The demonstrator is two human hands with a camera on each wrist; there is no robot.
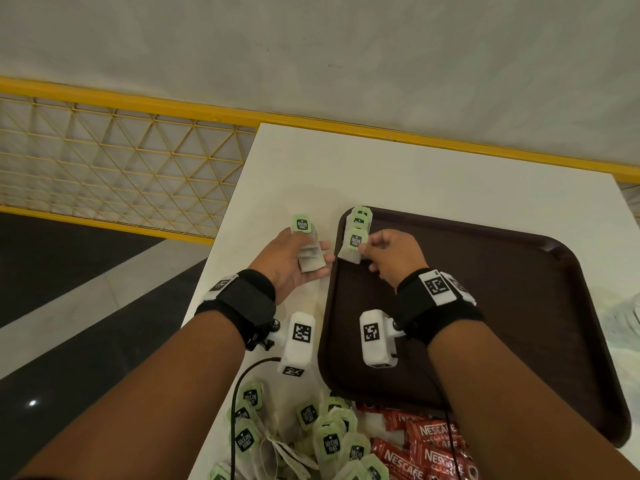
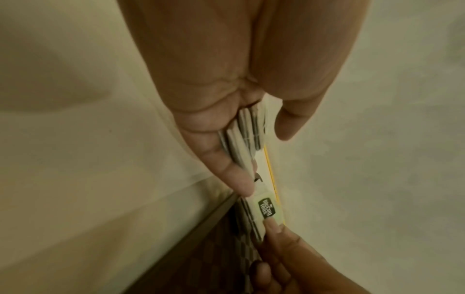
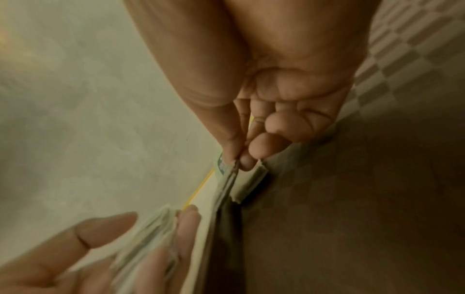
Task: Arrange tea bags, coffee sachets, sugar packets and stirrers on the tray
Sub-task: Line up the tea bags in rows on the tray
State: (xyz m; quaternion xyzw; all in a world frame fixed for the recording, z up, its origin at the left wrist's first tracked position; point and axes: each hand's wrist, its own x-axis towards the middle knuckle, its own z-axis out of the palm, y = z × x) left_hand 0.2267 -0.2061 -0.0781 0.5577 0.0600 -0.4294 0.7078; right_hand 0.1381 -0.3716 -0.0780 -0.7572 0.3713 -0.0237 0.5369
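Note:
My left hand (image 1: 309, 251) lies palm up just left of the tray and grips a small stack of tea bags (image 1: 310, 259); a green tag (image 1: 302, 224) sticks out past the fingers. The left wrist view shows the stack (image 2: 247, 137) edge-on between thumb and fingers. My right hand (image 1: 362, 250) pinches one tea bag (image 1: 354, 241) by its green tag at the far left corner of the dark brown tray (image 1: 519, 306). That bag overlaps other tea bags (image 1: 360, 216) lying in the corner. In the right wrist view the pinched bag (image 3: 224, 185) hangs over the tray edge.
A loose heap of tea bags (image 1: 311, 438) and red coffee sachets (image 1: 433, 448) lies on the white table (image 1: 415, 174) near me. A black cable (image 1: 239, 393) runs over the heap. A yellow mesh railing (image 1: 104, 161) stands left of the table.

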